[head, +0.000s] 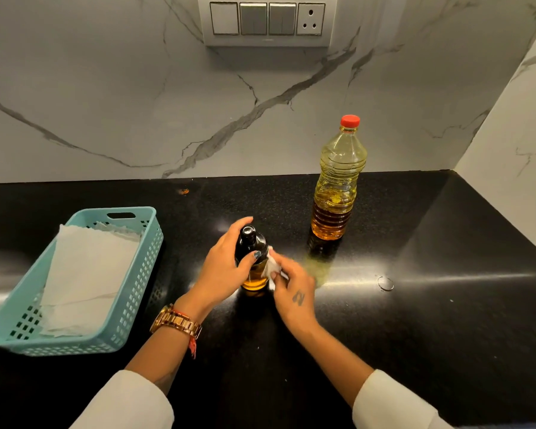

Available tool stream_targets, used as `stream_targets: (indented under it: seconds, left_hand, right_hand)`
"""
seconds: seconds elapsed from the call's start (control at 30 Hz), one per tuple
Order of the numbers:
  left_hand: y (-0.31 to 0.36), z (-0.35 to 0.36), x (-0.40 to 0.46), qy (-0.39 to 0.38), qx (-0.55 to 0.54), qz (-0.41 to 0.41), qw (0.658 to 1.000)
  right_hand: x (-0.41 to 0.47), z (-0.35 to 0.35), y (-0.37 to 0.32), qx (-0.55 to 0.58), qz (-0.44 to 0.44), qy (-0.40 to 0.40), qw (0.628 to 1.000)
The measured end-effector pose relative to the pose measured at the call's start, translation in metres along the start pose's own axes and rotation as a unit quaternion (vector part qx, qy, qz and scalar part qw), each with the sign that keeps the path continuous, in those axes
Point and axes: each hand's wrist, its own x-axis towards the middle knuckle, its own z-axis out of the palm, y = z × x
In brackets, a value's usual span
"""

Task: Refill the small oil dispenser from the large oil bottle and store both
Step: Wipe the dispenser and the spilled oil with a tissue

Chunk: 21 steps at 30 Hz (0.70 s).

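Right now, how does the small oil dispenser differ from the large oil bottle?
The small oil dispenser is short with a black top; the large oil bottle is tall, clear plastic with a red cap. The dispenser is gripped by the left hand while the right hand holds a tissue against it; the bottle stands untouched, farther back. Both are upright on the black counter and hold amber oil.

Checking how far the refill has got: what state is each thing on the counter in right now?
Small oil dispenser: upright, black top on, oil inside.
Large oil bottle: upright, red cap on, partly full.
Left hand: grips the dispenser.
Right hand: pinches a tissue against the dispenser.
Teal basket: lined with paper.
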Motion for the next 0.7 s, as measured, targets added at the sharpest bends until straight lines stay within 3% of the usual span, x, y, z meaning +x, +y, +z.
stream_targets:
  seconds: [0.2,0.47,0.6,0.7]
  left_hand:
    - [0.000,0.006,0.001,-0.007,-0.005,-0.027,1.000]
    - [0.003,0.015,-0.004,0.016,-0.018,-0.033,0.999]
    - [0.005,0.016,-0.005,0.020,-0.058,-0.051,0.997]
    - [0.008,0.021,-0.005,0.054,-0.053,-0.061,0.995]
  right_hand:
    - [0.021,0.002,0.008,-0.022,0.080,-0.061,0.995]
    - [0.000,0.003,0.013,-0.056,0.001,-0.037,0.998]
    - [0.010,0.008,0.029,-0.111,0.081,-0.109,0.984]
    - [0.025,-0.002,0.009,-0.047,0.101,-0.097,0.989]
